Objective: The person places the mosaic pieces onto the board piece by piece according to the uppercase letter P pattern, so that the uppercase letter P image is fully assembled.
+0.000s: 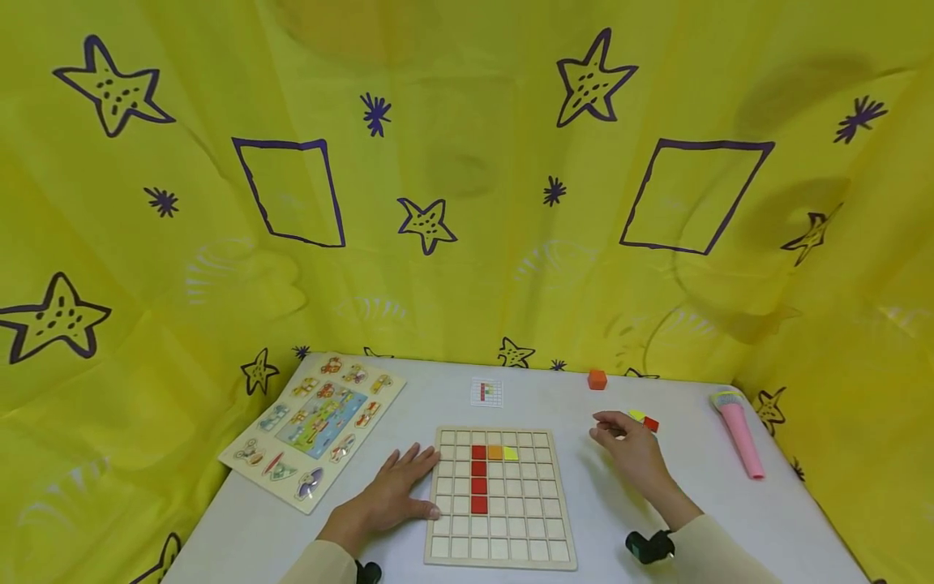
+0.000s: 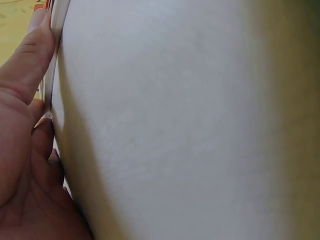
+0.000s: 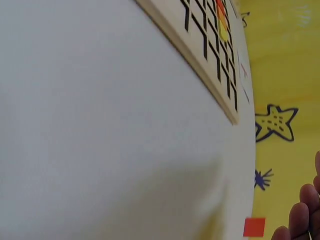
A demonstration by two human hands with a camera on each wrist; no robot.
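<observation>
A wooden grid board (image 1: 536,565) lies on the table, with several red tiles (image 1: 478,485) down one column and an orange tile (image 1: 495,452) and a yellow tile (image 1: 511,453) beside the top one. My left hand (image 1: 397,492) rests at the board's left edge, fingers extended and thumb touching the frame. To the right of the board my right hand (image 1: 633,448) hovers over the table, its fingers loosely bent; nothing shows between them. Just beyond it lie a loose yellow tile (image 1: 637,415) and a red tile (image 1: 650,424), partly behind the hand.
A small pattern card (image 1: 486,392) lies behind the board, and an orange-red cube (image 1: 597,380) sits at the back. A picture puzzle board (image 1: 292,487) is at the left. A pink toy microphone (image 1: 743,442) lies at the right. Yellow curtain (image 1: 467,284) surrounds the table.
</observation>
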